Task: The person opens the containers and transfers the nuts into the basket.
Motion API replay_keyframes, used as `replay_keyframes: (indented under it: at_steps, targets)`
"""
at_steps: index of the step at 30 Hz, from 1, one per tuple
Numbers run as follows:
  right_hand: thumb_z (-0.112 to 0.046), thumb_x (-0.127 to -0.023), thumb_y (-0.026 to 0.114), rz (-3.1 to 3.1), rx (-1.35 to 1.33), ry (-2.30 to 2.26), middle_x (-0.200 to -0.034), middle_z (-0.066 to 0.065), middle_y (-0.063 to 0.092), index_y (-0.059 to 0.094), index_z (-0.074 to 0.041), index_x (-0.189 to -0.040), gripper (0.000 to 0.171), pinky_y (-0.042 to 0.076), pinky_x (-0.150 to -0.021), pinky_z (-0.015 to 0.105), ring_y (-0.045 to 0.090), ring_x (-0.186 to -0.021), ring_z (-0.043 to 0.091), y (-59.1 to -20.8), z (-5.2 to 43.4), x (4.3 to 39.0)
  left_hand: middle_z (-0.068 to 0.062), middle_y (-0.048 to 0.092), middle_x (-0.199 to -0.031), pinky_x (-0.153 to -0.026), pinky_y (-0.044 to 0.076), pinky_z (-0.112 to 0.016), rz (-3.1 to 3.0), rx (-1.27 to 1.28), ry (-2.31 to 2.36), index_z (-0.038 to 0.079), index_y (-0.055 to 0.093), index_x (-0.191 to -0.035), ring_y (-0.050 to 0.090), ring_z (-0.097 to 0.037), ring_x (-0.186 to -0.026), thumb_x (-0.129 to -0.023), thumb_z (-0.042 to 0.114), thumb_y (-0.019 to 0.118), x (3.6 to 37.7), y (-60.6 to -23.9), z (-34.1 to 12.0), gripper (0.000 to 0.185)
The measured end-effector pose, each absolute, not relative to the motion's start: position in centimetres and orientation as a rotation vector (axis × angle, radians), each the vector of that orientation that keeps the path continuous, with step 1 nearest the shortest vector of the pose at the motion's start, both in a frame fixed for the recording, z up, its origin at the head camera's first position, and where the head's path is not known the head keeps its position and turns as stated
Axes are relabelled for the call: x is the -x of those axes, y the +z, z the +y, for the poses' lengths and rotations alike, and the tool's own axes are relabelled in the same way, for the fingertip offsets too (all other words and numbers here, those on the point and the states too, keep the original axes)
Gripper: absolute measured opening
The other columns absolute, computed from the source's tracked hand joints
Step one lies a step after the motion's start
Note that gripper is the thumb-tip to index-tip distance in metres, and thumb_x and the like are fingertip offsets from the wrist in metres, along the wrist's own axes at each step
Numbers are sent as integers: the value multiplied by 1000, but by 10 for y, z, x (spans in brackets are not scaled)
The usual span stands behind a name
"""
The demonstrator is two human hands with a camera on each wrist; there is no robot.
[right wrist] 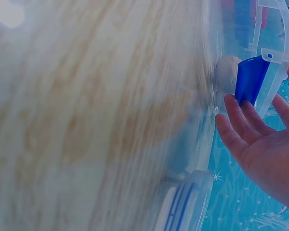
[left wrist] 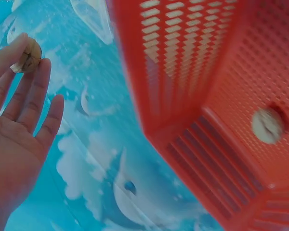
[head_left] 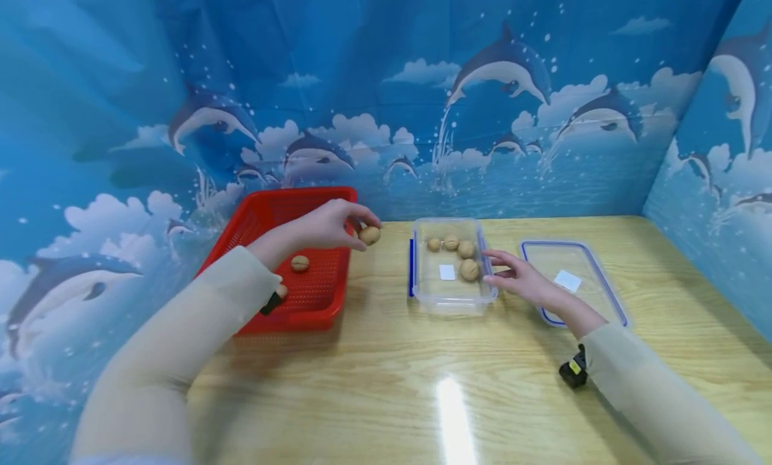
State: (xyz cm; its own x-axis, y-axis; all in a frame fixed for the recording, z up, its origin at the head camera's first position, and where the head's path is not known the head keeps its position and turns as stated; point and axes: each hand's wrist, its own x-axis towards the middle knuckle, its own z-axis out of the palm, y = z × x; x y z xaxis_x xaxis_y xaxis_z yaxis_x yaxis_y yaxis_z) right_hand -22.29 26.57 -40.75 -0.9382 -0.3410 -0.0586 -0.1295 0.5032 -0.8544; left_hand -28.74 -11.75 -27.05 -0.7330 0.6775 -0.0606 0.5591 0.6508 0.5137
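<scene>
My left hand [head_left: 330, 225] pinches a walnut [head_left: 369, 235] between thumb and fingers, above the right rim of the red basket [head_left: 340, 287]. In the left wrist view the same walnut [left wrist: 30, 57] sits at the fingertips. One more walnut [head_left: 299, 263] lies on the basket floor, and another [head_left: 281, 291] shows partly beside my left wrist. My right hand [head_left: 520, 279] is at the right side of a clear plastic box [head_left: 431, 289], fingers extended along its wall by a blue latch [right wrist: 252, 79]. Several walnuts [head_left: 466, 249] and a white square [head_left: 447, 272] are in the box.
A clear lid [head_left: 594, 297] with a blue seal lies right of the box, partly behind my right forearm. A blue latch [head_left: 412, 267] hangs at the box's left side. Behind the wooden table [head_left: 374, 371] stands a dolphin-printed backdrop [head_left: 386, 83].
</scene>
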Motion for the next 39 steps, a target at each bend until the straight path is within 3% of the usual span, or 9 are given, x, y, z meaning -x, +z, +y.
replay_keyframes:
  at_steps: [8,18,34,39]
  targets:
    - [-27,-99,58,2534,403,-1399,-144,34,31,24,-3,-153,68,44,-97,55,43,-124,49,-407,268,222,-3,62,-122,-82,55,-38,2726,-826,775,17,65,-125,55,-23,-109,-81,12,79,283,-279,-167,46]
    - [-26,-99,59,2525,409,-1418,-144,35,31,24,-2,-152,68,44,-96,55,44,-123,49,-407,270,223,-9,63,-117,-80,54,-41,2772,-730,736,10,65,-123,57,-28,-99,-84,11,77,285,-305,-209,42]
    - [-26,-98,59,2551,415,-1406,-143,34,33,25,-2,-152,68,44,-97,54,44,-123,49,-409,268,222,-8,64,-113,-83,52,-42,2667,-603,708,9,64,-125,56,-27,-97,-85,10,75,291,-343,-237,42]
    - [-27,-99,59,2544,415,-1412,-144,34,32,25,-3,-152,68,43,-98,54,44,-123,49,-410,267,222,-10,63,-118,-90,50,-46,2629,-587,695,5,61,-130,55,-27,-101,-85,11,75,290,-353,-240,48]
